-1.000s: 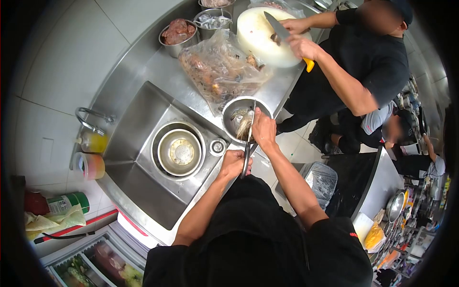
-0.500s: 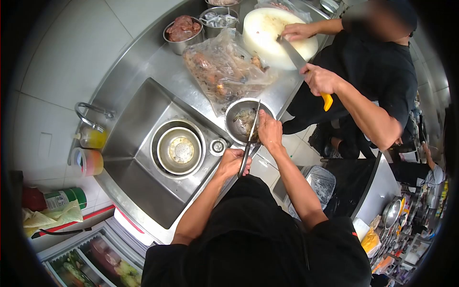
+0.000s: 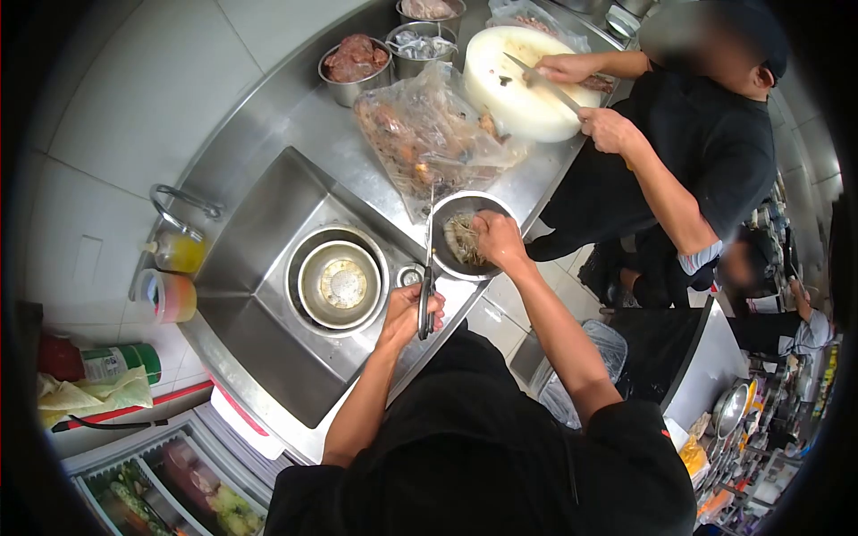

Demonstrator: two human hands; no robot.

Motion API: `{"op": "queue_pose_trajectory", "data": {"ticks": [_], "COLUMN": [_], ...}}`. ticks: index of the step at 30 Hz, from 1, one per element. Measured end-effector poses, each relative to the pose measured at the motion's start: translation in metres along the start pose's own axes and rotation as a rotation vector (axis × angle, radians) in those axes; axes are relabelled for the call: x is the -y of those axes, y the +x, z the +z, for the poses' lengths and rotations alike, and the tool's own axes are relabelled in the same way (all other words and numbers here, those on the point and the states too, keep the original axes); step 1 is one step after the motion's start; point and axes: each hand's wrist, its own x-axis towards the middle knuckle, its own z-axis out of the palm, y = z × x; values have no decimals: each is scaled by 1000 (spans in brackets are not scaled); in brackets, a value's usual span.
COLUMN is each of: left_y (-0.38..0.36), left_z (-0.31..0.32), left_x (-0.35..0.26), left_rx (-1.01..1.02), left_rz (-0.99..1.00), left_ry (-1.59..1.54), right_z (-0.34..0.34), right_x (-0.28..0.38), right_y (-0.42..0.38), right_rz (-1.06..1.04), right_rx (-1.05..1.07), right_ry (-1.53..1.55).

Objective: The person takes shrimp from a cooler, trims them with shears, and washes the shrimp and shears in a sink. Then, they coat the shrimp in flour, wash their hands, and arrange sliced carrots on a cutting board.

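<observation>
My left hand point(image 3: 411, 313) is closed around the black handle of a pair of scissors point(image 3: 428, 277). Their long blades point up, away from me, past the left rim of a steel bowl point(image 3: 509, 214). Greyish shrimp point(image 3: 460, 239) lie in this bowl, at the counter's front edge. My right hand point(image 3: 499, 239) reaches over the right rim, its fingers bent together on a shrimp; the fingertips are partly hidden. Just beyond the bowl, a clear plastic bag point(image 3: 420, 125) of brownish food rests on the counter.
Left of the bowl is a steel sink point(image 3: 259, 268) with nested steel bowls point(image 3: 308, 281). At right, a co-worker point(image 3: 706, 161) holds a knife point(image 3: 554, 92) over a round white cutting board point(image 3: 487, 58). Steel containers point(image 3: 349, 92) of meat stand at the back.
The scissors have swung left, away from over the bowl's middle. My right hand has gone down among the shrimp. The co-worker's knife now lies lower across the cutting board.
</observation>
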Motion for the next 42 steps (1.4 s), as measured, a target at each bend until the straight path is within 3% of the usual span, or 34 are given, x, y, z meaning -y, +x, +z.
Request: {"op": "queue_pose_trajectory", "data": {"ticks": [2, 4, 7, 10, 17, 23, 26, 28, 30, 32, 34, 36, 42], "left_y": [-7, -16, -28, -35, -45, -44, -46, -47, -48, -50, -52, -53, -59], "left_z": [-6, -9, -14, -19, -22, -27, -29, -31, -30, -26, -24, -26, -22], "left_x": [2, 6, 12, 23, 24, 25, 26, 27, 28, 25, 22, 24, 17], "left_rx": [-27, -33, -14, -17, -44, -32, -29, -27, -20, -61, -46, -24, 186], "left_rz": [-16, -17, -6, -1, -9, -19, -13, -16, -15, -24, -13, -5, -95], "left_ry": [58, 53, 44, 29, 0, 27, 31, 19, 10, -11, 2, 21, 150], "right_z": [9, 19, 30, 30, 35, 26, 23, 15, -1, -19, -32, -47, -97], "right_x": [-4, -10, -7, 1, -1, 11, 3, -5, -4, 1, -1, -2, -13], "right_y": [13, 24, 25, 28, 23, 21, 20, 23, 19, 12, 3, -15, -76], "right_rz": [21, 55, 107, 248, 141, 277, 300, 123, 92, 400, 445, 379, 371], "right_rx": [-15, 125, 189, 269, 141, 163, 6, -37, -48, 61, 49, -30, -56], "right_ry": [-69, -330, -423, -349, -402, -329, -192, -53, -77, 391, 516, 882, 1010]}}
